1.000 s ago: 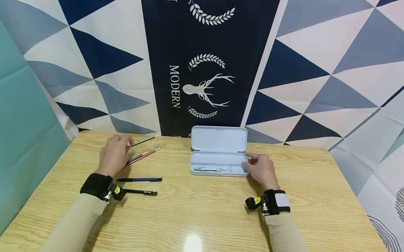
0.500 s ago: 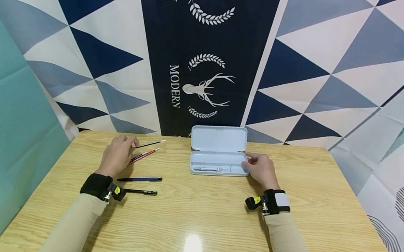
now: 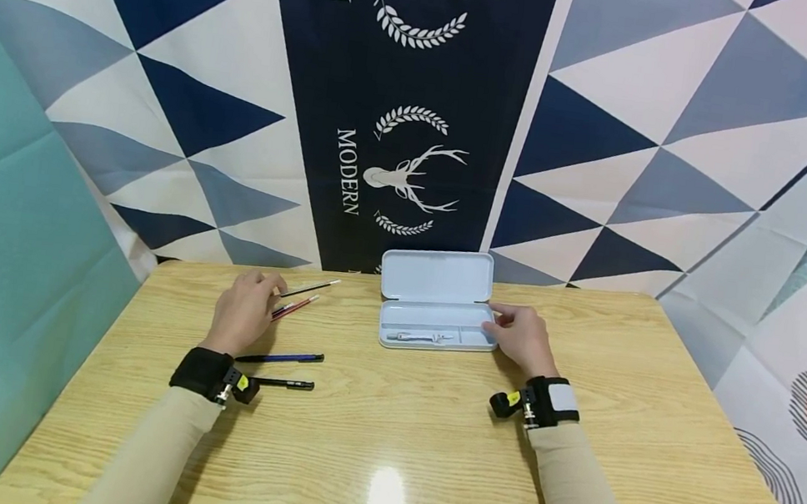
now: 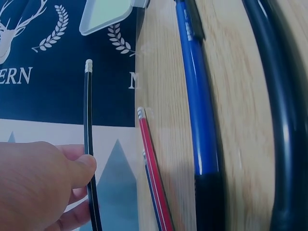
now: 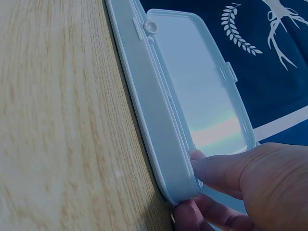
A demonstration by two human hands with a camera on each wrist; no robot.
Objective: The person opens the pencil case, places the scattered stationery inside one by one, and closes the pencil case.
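My left hand (image 3: 243, 310) pinches a black pencil (image 4: 88, 110) between thumb and fingers, its white-tipped end pointing away to the right. Beneath and beside that hand lie a red pencil (image 4: 155, 173) and a dark blue pencil (image 4: 150, 185), partly hidden in the head view. A light blue pencil case (image 3: 440, 314) stands with its lid raised at the back of the table. Gripping the case's right end, my right hand (image 3: 523, 338) has its thumb over the rim and its fingers outside. A white drawing compass (image 3: 420, 337) lies in the case's front compartment.
Closer to me on the wooden table (image 3: 382, 426) lie a blue pen (image 3: 284, 358) and a black pen (image 3: 289, 384), both near the left wrist. A patterned cloth (image 3: 420, 119) hangs right behind the table's back edge. A turquoise panel (image 3: 12, 238) borders the left side.
My left hand has moved a little to the right with the black pencil, covering more of the red and dark blue pencils. The right hand and the case have stayed in place.
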